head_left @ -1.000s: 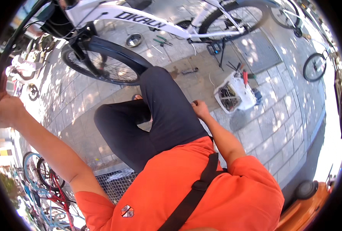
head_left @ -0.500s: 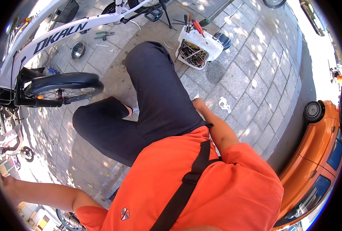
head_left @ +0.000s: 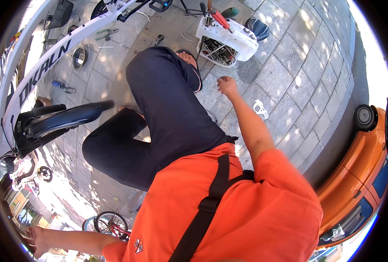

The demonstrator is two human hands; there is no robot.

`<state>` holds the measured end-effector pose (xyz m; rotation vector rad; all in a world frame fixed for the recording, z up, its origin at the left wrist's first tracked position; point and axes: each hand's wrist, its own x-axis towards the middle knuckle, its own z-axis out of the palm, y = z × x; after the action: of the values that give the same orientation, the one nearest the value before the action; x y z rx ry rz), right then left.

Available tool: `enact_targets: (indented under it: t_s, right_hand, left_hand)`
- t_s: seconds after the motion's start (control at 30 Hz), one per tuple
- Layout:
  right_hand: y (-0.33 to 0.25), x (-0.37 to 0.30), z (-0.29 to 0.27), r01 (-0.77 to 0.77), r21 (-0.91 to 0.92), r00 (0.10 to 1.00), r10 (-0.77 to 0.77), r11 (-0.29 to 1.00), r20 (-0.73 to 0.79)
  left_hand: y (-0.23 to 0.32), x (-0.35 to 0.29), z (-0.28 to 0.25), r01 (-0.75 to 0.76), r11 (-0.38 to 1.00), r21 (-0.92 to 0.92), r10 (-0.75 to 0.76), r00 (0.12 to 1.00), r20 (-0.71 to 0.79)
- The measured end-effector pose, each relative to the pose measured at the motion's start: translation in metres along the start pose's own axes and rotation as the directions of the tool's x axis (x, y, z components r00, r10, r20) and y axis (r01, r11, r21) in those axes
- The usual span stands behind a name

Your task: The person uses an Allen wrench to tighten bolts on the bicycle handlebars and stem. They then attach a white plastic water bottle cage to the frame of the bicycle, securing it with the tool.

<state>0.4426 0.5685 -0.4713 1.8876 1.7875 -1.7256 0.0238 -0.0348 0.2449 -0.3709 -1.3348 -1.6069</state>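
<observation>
My right hand [head_left: 226,86] hangs over the paving beside my bent leg, just below a white plastic tool box [head_left: 246,47]. Its fingers are curled in; whether anything small sits between them, I cannot make out. My left hand [head_left: 37,241] reaches out to the far lower left, near the picture's rim, where its fingers are too dark and distorted to read. A white bicycle [head_left: 45,70] stands at the upper left, its black front wheel [head_left: 71,118] turned towards my knee. Metal tools fill the box, and a red-handled tool [head_left: 220,19] lies across its top.
Green-handled pliers [head_left: 106,34], a round metal bowl [head_left: 78,57] and a blue-handled tool [head_left: 58,84] lie on the paving near the bicycle. A white cut-out piece [head_left: 260,109] lies right of my arm. An orange car [head_left: 355,174] stands at the right.
My right hand has moved forward from beside my hip towards the tool box. My left hand has shifted down and right in the picture. The view has turned, and the bicycle's wheel appears more tilted.
</observation>
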Motion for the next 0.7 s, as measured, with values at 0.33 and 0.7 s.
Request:
enact_targets:
  t_s: [0.33,0.7]
  right_hand:
    - [-0.064,0.001,-0.004,0.102,-0.331,0.963,-0.177,0.938,-0.203]
    - [-0.112,0.132,0.013,-0.173,-0.648,0.973,0.232,0.741,0.006]
  left_hand:
    - [-0.004,-0.139,0.024,0.177,0.887,0.427,-0.169,0.984,-0.057]
    - [-0.082,-0.263,0.0,0.385,0.658,0.647,-0.474,0.88,-0.041]
